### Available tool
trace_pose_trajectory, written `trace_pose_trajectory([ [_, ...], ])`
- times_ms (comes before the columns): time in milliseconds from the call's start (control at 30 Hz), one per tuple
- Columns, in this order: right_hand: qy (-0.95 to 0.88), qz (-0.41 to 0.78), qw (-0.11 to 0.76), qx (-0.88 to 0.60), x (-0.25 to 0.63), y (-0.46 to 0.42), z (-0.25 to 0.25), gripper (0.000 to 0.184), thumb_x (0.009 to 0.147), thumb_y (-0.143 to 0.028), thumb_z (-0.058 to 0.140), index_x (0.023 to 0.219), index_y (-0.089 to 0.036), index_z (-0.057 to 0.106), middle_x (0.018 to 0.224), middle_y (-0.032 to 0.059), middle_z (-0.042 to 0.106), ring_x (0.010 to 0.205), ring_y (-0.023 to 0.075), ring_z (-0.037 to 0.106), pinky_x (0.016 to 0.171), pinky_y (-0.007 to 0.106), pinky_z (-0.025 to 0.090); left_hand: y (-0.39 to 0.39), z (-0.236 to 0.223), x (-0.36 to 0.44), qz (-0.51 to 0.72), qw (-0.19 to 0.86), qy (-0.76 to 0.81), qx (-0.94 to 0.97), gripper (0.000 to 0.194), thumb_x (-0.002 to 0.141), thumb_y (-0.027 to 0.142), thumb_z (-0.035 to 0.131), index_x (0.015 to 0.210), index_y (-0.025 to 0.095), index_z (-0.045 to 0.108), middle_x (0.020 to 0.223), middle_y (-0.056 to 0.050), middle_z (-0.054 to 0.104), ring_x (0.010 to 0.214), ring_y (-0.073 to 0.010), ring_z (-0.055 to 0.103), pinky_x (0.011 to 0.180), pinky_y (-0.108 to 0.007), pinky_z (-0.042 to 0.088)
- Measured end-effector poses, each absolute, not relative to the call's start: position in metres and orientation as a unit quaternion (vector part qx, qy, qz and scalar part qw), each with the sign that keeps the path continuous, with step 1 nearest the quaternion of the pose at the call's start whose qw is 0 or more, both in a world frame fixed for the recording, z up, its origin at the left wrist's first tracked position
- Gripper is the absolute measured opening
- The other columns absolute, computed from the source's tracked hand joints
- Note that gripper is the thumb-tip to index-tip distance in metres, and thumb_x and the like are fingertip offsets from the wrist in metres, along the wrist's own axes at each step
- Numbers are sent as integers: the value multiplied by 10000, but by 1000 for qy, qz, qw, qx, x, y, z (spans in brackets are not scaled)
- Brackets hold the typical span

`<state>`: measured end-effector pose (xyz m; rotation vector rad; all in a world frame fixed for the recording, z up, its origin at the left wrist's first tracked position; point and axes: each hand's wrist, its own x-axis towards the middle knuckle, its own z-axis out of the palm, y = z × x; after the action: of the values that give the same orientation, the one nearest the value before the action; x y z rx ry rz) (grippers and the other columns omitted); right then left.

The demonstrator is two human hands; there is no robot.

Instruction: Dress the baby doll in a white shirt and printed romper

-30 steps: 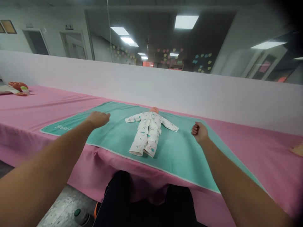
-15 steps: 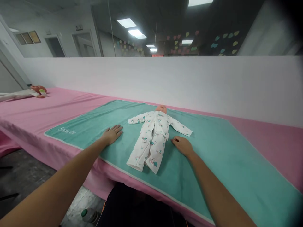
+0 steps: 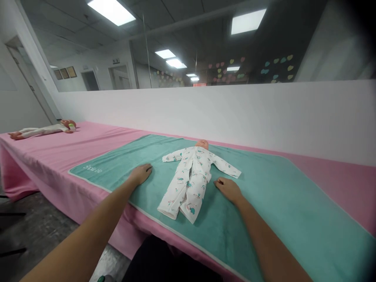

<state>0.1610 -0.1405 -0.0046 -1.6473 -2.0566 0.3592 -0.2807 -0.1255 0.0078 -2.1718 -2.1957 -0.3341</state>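
Observation:
A baby doll point(image 3: 202, 143) lies on its back on a green towel point(image 3: 264, 196). It wears a white printed baby outfit point(image 3: 195, 172) with both sleeves spread outward; the trouser legs point toward me. My left hand point(image 3: 141, 174) rests on the towel to the left of the outfit, its fingers curled in and nothing visible in them. On the other side, my right hand point(image 3: 229, 188) lies as a loose fist close to the outfit's waist, apart from it. I see nothing held there either.
The towel lies over a pink cloth point(image 3: 111, 131) covering the table. Another doll point(image 3: 53, 128) in pale clothes lies at the far left, with a small green-capped item point(image 3: 71, 126) by its head. A white wall point(image 3: 235, 113) with a mirror point(image 3: 182, 47) above runs behind.
My left hand has gone from lying flat with fingers stretched to having them curled in. My right hand stays curled beside the outfit. The view has tilted up.

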Motion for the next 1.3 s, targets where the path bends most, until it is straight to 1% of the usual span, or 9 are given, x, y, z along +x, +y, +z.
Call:
trace_pose_trajectory([
  [133,-754,131,237,-599,160,-143,-5,311,840,-416,396,621,-199,429,627,-21,543,621,139,488,559,259,260,-131,11,-281,-132,30,-713,-688,467,883,356,299,1237,218,570,1337,-36,532,1200,-244,507,1002,-356,387],
  [333,-755,137,236,-596,159,-145,-7,313,850,-418,365,632,-200,416,654,-15,563,628,148,498,557,261,260,-132,11,-283,-157,32,-716,-680,438,868,331,326,1200,235,596,1286,-28,577,1157,-250,543,961,-371,426],
  [500,-756,126,239,-596,158,-140,-9,314,852,-417,368,633,-199,423,656,-11,567,630,145,501,559,257,259,-127,9,-286,-171,37,-710,-682,421,860,302,344,1180,227,606,1272,-23,588,1155,-235,545,982,-358,411],
  [667,-755,112,201,-615,158,-138,-9,321,846,-420,386,621,-199,443,625,-16,546,615,138,489,547,256,250,-127,12,-285,-155,51,-718,-677,392,840,277,371,1118,219,642,1192,-39,640,1080,-235,591,910,-331,451],
  [800,-752,114,200,-617,159,-141,-5,321,831,-452,414,648,-205,503,689,-14,582,657,140,501,571,256,277,-124,7,-288,-139,28,-726,-673,422,869,303,329,1188,226,594,1256,-56,595,1145,-254,541,930,-343,423],
  [867,-746,125,202,-622,159,-141,-4,334,828,-475,418,653,-207,512,667,-19,576,652,140,495,583,257,287,-121,2,-290,-137,19,-729,-671,427,876,307,323,1210,226,577,1265,-61,586,1149,-260,531,932,-349,413],
  [1033,-728,151,222,-631,158,-149,-2,325,803,-482,445,667,-202,536,646,-16,559,642,142,481,596,262,302,-123,1,-288,-147,38,-727,-670,404,862,269,351,1162,193,612,1182,-89,629,1061,-259,570,846,-332,438],
  [1167,-719,167,242,-629,157,-157,0,309,793,-476,459,672,-201,532,629,-24,524,622,135,461,590,257,311,-127,4,-284,-150,44,-726,-670,391,856,253,359,1138,177,620,1150,-104,638,1036,-261,575,821,-335,438],
  [1300,-715,184,243,-629,157,-160,1,303,791,-479,463,695,-205,551,647,-29,538,631,135,474,597,253,325,-128,5,-284,-153,39,-724,-672,385,855,261,361,1126,177,621,1148,-102,635,1029,-257,574,810,-324,438],
])
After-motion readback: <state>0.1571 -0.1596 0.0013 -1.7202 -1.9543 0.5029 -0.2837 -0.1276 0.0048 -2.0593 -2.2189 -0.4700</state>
